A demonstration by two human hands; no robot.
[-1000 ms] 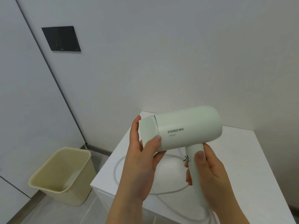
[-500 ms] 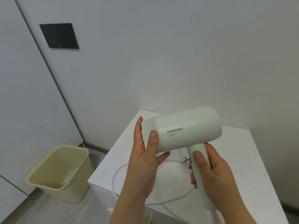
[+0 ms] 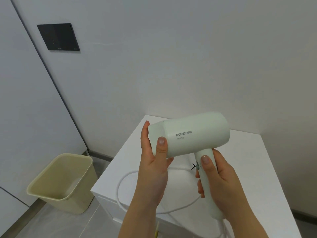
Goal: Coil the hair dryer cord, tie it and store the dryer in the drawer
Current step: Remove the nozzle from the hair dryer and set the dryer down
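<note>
A pale green hair dryer is held in the air above a white cabinet. My left hand grips the nozzle end, thumb on the barrel. My right hand wraps the handle, thumb just beside the switch. The white cord lies in a loose loop on the cabinet top and runs back under my hands toward the handle's bottom end. The cabinet's front is mostly hidden by my forearms, and no drawer can be made out.
A beige waste bin stands on the grey floor left of the cabinet. A black wall panel sits on the white wall at upper left. White walls close in behind and to the right of the cabinet.
Both hands have kept their hold on the dryer. My left thumb has straightened up onto the barrel, and the dryer sits slightly lower and steadier in view.
</note>
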